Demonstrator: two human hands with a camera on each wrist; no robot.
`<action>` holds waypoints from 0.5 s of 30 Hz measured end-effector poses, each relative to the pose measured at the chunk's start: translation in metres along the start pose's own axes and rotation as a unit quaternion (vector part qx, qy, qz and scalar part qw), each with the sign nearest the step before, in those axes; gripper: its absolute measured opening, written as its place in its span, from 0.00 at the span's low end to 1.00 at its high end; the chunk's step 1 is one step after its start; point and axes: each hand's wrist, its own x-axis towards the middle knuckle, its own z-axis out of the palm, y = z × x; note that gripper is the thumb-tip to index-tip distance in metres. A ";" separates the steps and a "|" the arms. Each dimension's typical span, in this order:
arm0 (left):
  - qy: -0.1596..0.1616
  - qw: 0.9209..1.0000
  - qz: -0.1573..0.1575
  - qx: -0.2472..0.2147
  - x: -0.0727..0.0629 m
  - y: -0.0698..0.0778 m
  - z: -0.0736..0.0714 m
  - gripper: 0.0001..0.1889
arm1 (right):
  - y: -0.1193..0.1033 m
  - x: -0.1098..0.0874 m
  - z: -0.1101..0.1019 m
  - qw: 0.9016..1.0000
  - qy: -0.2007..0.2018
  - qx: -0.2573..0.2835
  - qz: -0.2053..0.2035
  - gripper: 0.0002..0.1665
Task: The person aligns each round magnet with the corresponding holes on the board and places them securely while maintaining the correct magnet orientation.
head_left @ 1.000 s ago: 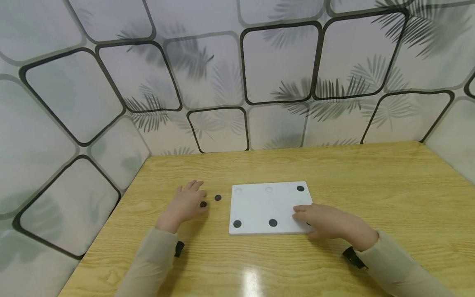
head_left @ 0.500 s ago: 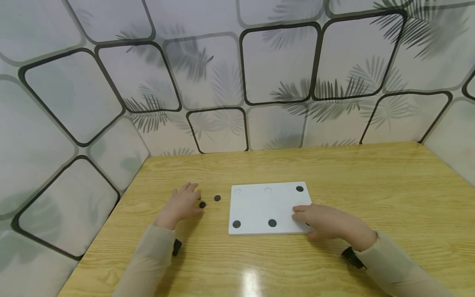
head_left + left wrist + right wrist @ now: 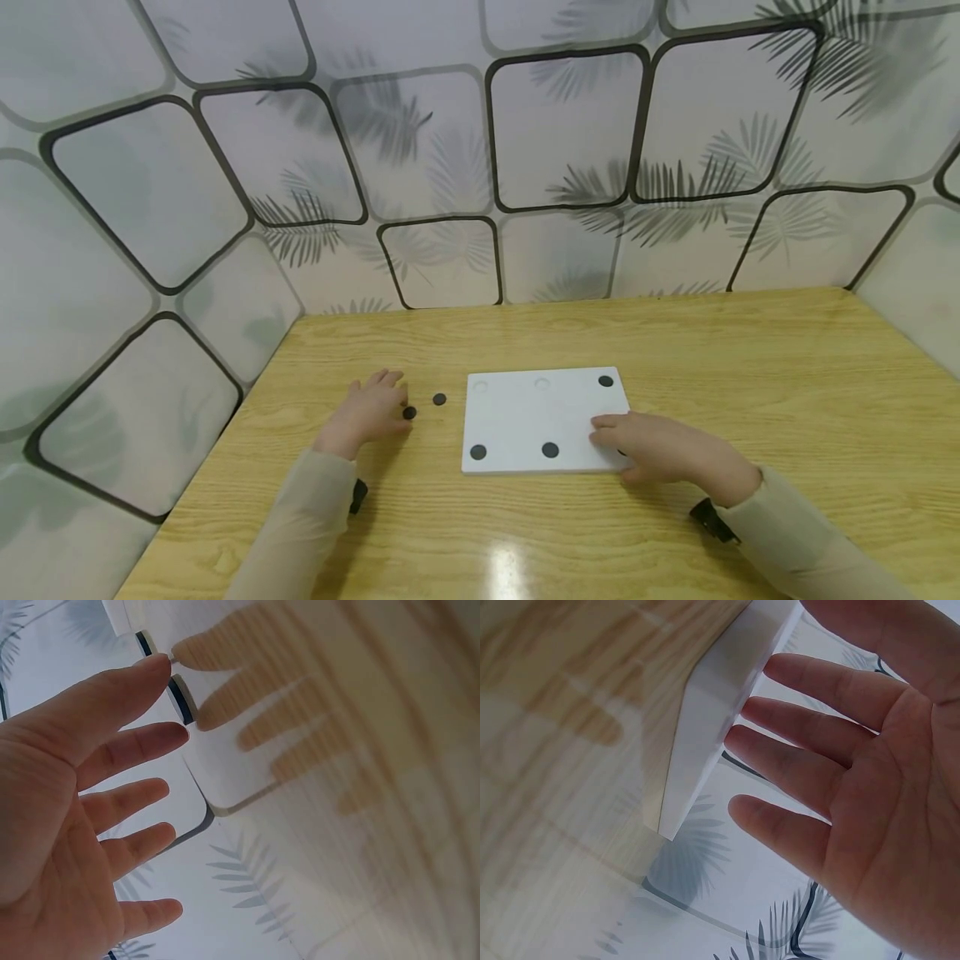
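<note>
A white board [image 3: 517, 417] lies flat on the table. Black discs sit in its recesses: one at the front left [image 3: 477, 452], one at the front middle [image 3: 551, 450] and one at the back right [image 3: 606, 381]. Another disc at the front right is mostly hidden by my right hand [image 3: 654, 446], whose outstretched fingertips rest on the board's right side. My left hand [image 3: 366, 417] is spread just left of a loose black disc [image 3: 181, 699], which stands between thumb and index fingertip on the table without a visible pinch. A second loose disc [image 3: 439, 399] lies nearer the board.
Two shallow round recesses, back left [image 3: 481, 386] and back middle [image 3: 542, 383], show bare white. The wood-grain table [image 3: 765, 375] meets a patterned wall covering [image 3: 562, 250] at its back and sides. A dark wrist device [image 3: 712, 522] hangs under the right sleeve.
My left hand has drawn back slightly to the left, so the nearer loose disc shows more fully. My right hand and the board stay in place.
</note>
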 end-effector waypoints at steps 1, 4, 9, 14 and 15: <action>-0.001 1.000 0.001 0.000 0.000 0.000 0.000 0.14 | 0.000 0.000 0.000 1.000 -0.001 0.002 0.002 0.27; 0.000 1.000 0.005 0.004 0.001 0.001 0.000 0.12 | 0.000 0.000 0.000 1.000 -0.001 0.005 0.005 0.27; -0.002 1.000 0.008 0.014 0.002 0.002 0.000 0.10 | 0.000 0.001 0.001 1.000 -0.003 -0.003 0.006 0.27; -0.001 1.000 0.011 0.023 0.004 0.004 -0.001 0.09 | 0.001 0.001 0.001 1.000 0.002 -0.012 -0.002 0.26; 0.000 1.000 0.011 0.023 0.005 0.005 -0.001 0.09 | 0.001 0.001 0.001 1.000 0.003 -0.012 -0.003 0.25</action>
